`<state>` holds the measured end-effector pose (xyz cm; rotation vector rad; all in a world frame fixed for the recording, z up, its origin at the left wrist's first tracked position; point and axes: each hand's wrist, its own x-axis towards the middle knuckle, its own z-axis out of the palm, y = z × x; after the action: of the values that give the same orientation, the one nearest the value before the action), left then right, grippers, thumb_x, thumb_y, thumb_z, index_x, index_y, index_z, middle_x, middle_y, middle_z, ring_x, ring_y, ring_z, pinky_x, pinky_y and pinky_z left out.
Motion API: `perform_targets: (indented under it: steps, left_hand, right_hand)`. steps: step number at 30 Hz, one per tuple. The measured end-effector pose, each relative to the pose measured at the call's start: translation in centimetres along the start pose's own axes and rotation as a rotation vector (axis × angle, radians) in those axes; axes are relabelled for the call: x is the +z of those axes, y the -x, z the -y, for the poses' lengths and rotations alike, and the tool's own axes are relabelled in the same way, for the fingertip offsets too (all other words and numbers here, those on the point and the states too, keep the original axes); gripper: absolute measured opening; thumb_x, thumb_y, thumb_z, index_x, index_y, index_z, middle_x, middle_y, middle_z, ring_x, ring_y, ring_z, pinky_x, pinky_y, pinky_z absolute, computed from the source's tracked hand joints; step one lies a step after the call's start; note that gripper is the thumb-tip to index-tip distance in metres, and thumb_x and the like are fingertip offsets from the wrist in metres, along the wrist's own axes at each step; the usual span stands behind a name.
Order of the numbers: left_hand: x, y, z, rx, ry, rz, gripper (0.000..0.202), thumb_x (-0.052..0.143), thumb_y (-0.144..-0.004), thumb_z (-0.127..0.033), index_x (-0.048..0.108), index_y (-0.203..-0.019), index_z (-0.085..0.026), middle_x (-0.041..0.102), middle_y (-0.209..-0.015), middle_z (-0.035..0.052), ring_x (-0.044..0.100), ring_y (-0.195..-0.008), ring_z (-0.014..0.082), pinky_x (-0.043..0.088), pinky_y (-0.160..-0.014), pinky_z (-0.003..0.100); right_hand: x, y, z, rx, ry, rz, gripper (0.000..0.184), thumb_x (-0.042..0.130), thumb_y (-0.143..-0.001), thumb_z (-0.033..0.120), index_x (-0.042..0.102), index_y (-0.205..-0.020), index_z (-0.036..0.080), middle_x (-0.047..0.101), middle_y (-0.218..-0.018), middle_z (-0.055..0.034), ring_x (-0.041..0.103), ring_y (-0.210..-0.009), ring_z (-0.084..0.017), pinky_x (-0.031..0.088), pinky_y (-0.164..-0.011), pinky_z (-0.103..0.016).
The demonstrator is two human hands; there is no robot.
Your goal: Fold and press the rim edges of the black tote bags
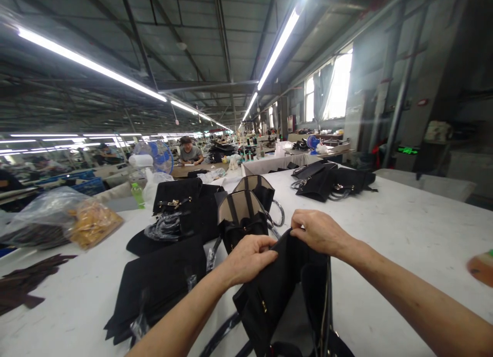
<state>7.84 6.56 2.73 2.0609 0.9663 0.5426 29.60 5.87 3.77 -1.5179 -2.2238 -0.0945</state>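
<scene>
A black handbag (265,295) stands upright on the white table in front of me, its mouth spread so the dark inside and a small gold zip pull show. My left hand (252,257) pinches the bag's top edge on the left. Farther right on the same far edge, my right hand (318,231) grips the rim between thumb and fingers. Just behind it are open handbags with beige lining (241,205). A flat stack of black bags (162,280) lies left of my left forearm, with clear plastic wrap on the handles.
More black bags (185,203) are piled at the left, others (331,180) at the far right of the table (404,233). Yellow pieces in a plastic bag (94,221), brown strips (31,280) and a blue fan (162,156) are at left. A person (190,151) sits beyond.
</scene>
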Motion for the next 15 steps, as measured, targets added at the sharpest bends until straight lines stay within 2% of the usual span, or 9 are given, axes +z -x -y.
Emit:
perform_targets:
  steps: [5,9,12,15]
  left_hand:
    - [0.2,0.1,0.1,-0.069,0.075,-0.014,0.026,0.055,-0.075,-0.028,0.071,-0.089,-0.014,0.058,-0.060,-0.0014,0.047,-0.054,0.0105,0.034,-0.049,0.019]
    - [-0.1,0.2,0.2,-0.054,0.111,0.029,0.024,0.055,-0.075,-0.027,0.069,-0.088,-0.014,0.056,-0.061,-0.0023,0.046,-0.054,0.0093,0.033,-0.050,0.019]
    - [-0.6,-0.8,0.6,-0.034,0.097,0.068,0.018,0.057,-0.070,-0.023,0.065,-0.084,-0.014,0.052,-0.062,-0.0039,0.043,-0.055,0.0081,0.031,-0.049,0.018]
    - [-0.9,-2.4,0.5,0.014,-0.020,0.013,0.019,0.062,-0.068,-0.027,0.062,-0.083,-0.015,0.054,-0.067,-0.0037,0.045,-0.058,0.0088,0.032,-0.050,0.018]
  right_hand:
    - [0.2,0.1,0.0,0.006,0.006,-0.021,0.013,0.058,-0.078,0.021,0.055,-0.066,0.019,0.063,-0.078,-0.0002,0.056,-0.075,-0.015,0.034,-0.065,-0.026]
    - [0.3,-0.2,0.2,0.050,-0.001,0.000,0.012,0.060,-0.077,0.023,0.054,-0.067,0.020,0.062,-0.073,0.0000,0.053,-0.069,-0.015,0.031,-0.061,-0.026]
    - [0.3,-0.7,0.2,0.070,-0.029,0.029,0.009,0.061,-0.076,0.022,0.053,-0.072,0.021,0.061,-0.070,0.0007,0.053,-0.067,-0.014,0.030,-0.059,-0.026]
    - [0.2,-0.7,0.1,0.044,-0.041,0.031,0.009,0.060,-0.075,0.020,0.051,-0.075,0.022,0.061,-0.070,0.0006,0.054,-0.068,-0.016,0.031,-0.059,-0.027]
